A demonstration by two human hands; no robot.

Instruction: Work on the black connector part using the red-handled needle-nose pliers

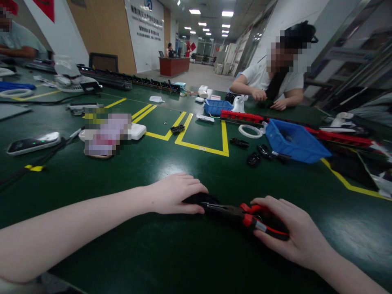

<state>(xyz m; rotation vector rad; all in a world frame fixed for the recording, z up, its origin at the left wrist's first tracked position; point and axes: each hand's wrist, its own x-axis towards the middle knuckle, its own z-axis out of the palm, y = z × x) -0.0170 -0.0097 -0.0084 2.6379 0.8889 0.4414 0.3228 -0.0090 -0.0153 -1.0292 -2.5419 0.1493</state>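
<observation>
Left hand: our left hand (176, 194) lies flat, palm down, fingers curled over a small black plastic part (200, 199) and pinning it to the dark green table mat (122, 245).
Right hand: our right hand (288, 232) is wrapped around the handles of the red-and-black long-nose pliers (241, 214), fingers closed on the grips.
Where it is: the pliers lie low over the mat right in front of us, between both hands, with the nose at the black part.
Long axis: we read it running almost left to right across the view, slightly tilted, handles lower right.
Points: the tip aims left, straight at our left fingertips.
Jaws: hidden by the part and the hand, so we cannot tell how they stand.
Risk, pinch: the tip is just beside our left fingers; a slip under squeeze could nip them.
Risk, part: pressed only from above, the black part could skid or pop away.
Nearby: a blue plastic bin (295, 141) and a white ring (250, 131) sit well apart; another person's hands (259, 94) work far across.
</observation>
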